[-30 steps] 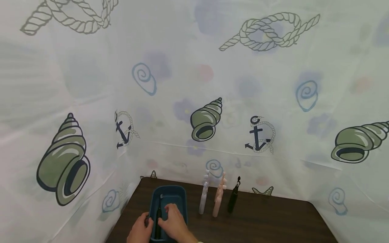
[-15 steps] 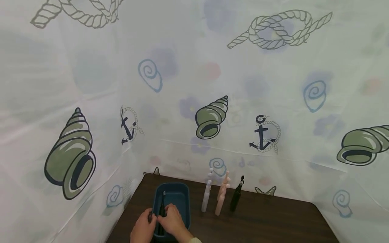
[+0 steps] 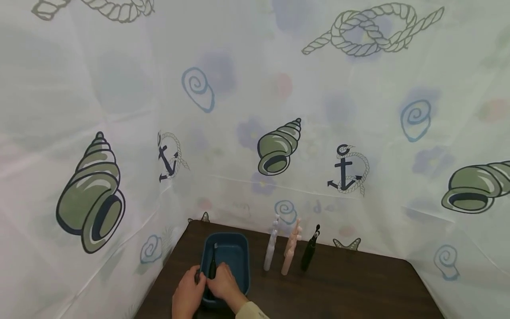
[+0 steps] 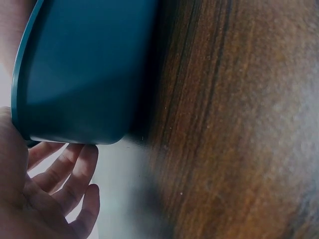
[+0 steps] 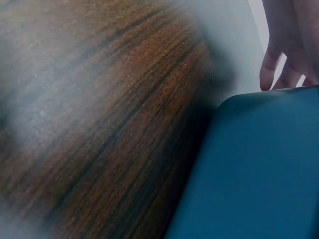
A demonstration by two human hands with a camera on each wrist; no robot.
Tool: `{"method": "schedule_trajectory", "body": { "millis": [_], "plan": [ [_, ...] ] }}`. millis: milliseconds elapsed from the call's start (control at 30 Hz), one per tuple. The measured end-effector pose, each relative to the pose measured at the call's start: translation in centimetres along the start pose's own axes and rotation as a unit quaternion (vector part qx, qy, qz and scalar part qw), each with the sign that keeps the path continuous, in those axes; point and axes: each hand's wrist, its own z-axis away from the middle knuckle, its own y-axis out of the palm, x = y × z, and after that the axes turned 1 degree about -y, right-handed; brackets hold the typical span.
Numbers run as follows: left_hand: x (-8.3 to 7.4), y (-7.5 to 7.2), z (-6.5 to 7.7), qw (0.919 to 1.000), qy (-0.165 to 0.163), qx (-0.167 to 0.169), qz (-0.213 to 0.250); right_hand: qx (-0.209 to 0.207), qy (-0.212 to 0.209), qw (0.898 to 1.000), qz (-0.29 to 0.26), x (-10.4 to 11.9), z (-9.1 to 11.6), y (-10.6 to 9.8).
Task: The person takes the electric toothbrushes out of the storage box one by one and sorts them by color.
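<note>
In the head view a black electric toothbrush (image 3: 213, 268) lies lengthwise in a blue tray (image 3: 245, 261), along its left side. My right hand (image 3: 225, 283) reaches over the tray and pinches the handle, partly hiding it. At the left rim is my left hand (image 3: 189, 290), its thumb close to the right fingertips. A small dark patch shows between that thumb and the fingers; I cannot tell what it is. The left wrist view has the left fingers (image 4: 75, 172) bent at the tray's edge (image 4: 70, 142). Right fingers (image 5: 269, 72) show beyond the tray (image 5: 254, 164) in the right wrist view.
Right of the tray, a white toothbrush-like piece (image 3: 270, 252), a pink one (image 3: 287, 261) and a black one (image 3: 309, 254) form a row, with knobby upper ends. Dark wooden table (image 3: 350, 283); printed white cloth (image 3: 311, 97) surrounds its back and sides.
The head view has tipped downward a little. My right hand has closed in on the toothbrush handle, and the two thumbs are nearer each other. The tray stays in place on the table.
</note>
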Motion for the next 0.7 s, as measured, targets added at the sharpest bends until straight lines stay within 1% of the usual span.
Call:
{"method": "schedule_trajectory", "body": {
  "millis": [167, 400, 567, 700],
  "plan": [
    [-0.19, -0.04, -0.09, 1.0000, -0.001, -0.002, -0.002, 0.000, 0.022, 1.000, 0.007, 0.10, -0.68, 0.23],
    [-0.18, 0.18, 0.16, 1.0000, 0.003, -0.008, -0.001, -0.004, 0.024, 1.000, 0.008, -0.19, -0.63, 0.31],
    [-0.18, 0.08, 0.04, 0.9999, 0.008, -0.010, -0.008, -0.011, 0.023, 1.000, -0.008, -0.22, -0.67, 0.36],
    [-0.29, -0.07, -0.12, 0.9999, 0.007, -0.006, -0.010, -0.004, 0.027, 0.999, -0.031, -0.07, -0.68, 0.12]
  ]
}}
